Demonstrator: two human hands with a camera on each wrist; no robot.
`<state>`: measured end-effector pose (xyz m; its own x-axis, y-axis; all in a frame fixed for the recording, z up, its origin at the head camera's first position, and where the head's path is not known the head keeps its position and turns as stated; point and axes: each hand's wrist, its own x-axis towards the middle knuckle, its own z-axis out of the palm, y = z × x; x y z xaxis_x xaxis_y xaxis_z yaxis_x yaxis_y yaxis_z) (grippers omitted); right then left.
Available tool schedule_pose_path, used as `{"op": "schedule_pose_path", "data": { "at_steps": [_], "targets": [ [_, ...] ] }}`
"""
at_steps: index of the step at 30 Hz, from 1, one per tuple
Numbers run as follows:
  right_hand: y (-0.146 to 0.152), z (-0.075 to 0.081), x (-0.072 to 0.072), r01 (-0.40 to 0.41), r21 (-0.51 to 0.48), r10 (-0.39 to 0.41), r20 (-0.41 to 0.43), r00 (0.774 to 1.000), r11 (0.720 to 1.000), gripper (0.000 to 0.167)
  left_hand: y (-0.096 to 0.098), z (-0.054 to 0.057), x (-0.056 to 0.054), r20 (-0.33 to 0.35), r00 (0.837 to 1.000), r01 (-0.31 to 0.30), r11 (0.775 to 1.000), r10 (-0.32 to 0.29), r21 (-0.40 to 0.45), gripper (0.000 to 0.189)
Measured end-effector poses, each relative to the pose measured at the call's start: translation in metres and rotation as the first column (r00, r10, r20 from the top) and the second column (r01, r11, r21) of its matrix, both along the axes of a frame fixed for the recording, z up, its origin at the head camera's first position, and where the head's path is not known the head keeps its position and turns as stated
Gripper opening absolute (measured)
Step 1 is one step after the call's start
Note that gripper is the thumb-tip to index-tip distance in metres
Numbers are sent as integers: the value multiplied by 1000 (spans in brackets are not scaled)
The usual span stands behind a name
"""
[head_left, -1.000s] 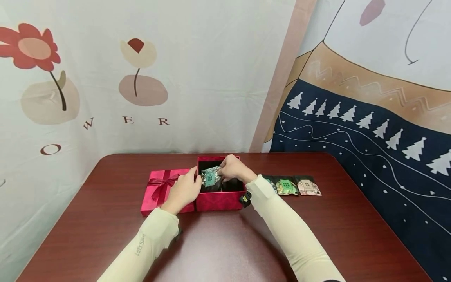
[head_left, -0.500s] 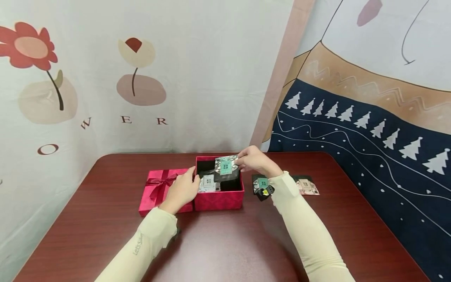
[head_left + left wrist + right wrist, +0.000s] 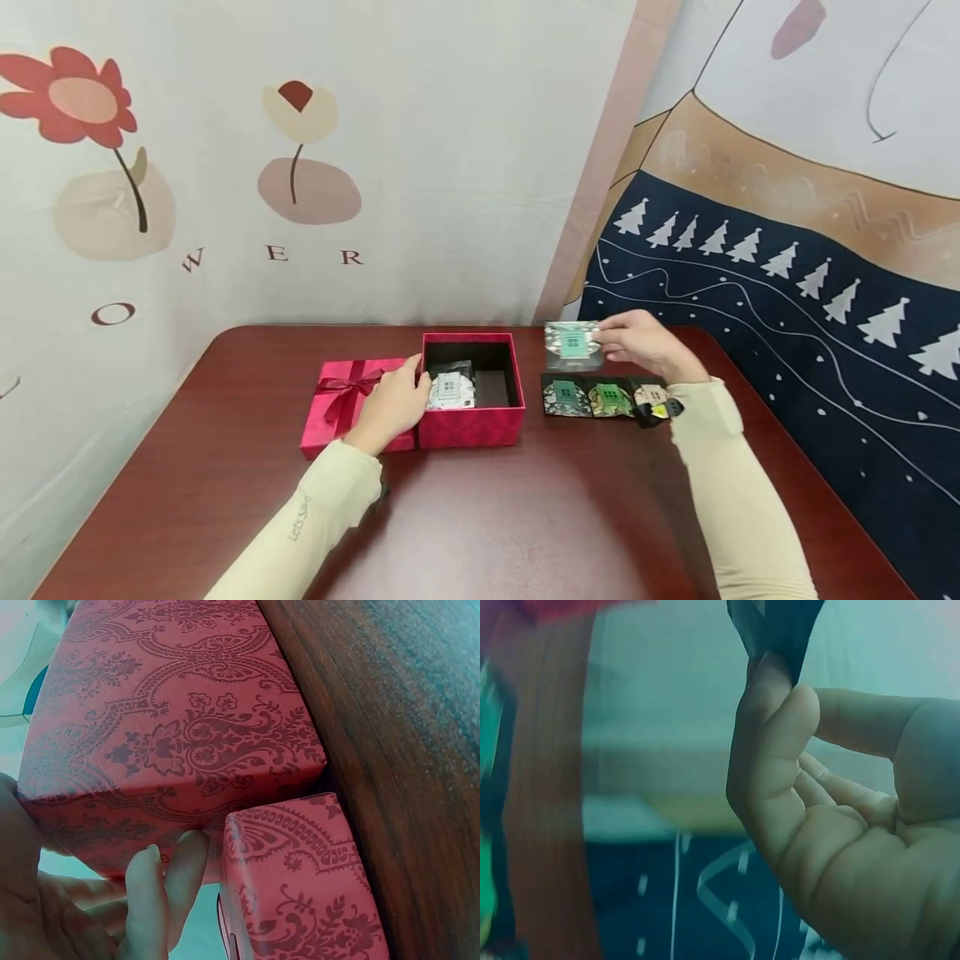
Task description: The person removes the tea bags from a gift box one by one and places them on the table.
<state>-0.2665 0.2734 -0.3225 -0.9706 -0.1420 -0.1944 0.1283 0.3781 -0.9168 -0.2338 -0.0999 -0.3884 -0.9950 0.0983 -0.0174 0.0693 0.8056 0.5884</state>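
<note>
My right hand (image 3: 645, 343) pinches one edge of a flat black sachet (image 3: 573, 346) with a teal label, held up behind a row of sachets. In the right wrist view, thumb and finger meet on the dark sachet (image 3: 776, 626). My left hand (image 3: 390, 404) holds the left wall of the red gift box (image 3: 471, 427). In the left wrist view its fingertips (image 3: 187, 851) lie against the patterned outer side of the box (image 3: 172, 697). Inside the box, a sachet with a white label (image 3: 452, 388) lies at the left; the right part shows the dark bottom.
The red lid (image 3: 352, 408) with a ribbon bow lies against the box's left side. Right of the box, teal (image 3: 567, 398), green (image 3: 611, 398) and pale pink (image 3: 649, 392) sachets lie in a row, the last partly behind the right wrist. A printed curtain hangs behind the table (image 3: 480, 517).
My right hand has lifted the teal-labelled sachet out of the box and carried it right, to behind the row. The white-labelled sachet beneath is uncovered. My left hand has stayed on the box.
</note>
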Motion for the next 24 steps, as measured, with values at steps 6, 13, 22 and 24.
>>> {"op": "schedule_pose_path", "data": {
  "at_steps": [6,13,22,24],
  "targets": [
    [67,-17,16,69,20,-70,51,996,997,46,2,2,0,-17,1000,3,1000,-3,-10,57],
    [126,-45,33,125,68,-131,104,986,990,53,3,3,1,-7,1000,-2,1000,2,-3,58],
    [172,-67,48,164,157,-186,138,973,974,57,4,3,1,-17,1000,-4,1000,4,-3,57],
    [178,-70,50,175,154,-198,152,968,973,57,5,3,2,-13,1000,-4,1000,4,-2,57]
  ]
}}
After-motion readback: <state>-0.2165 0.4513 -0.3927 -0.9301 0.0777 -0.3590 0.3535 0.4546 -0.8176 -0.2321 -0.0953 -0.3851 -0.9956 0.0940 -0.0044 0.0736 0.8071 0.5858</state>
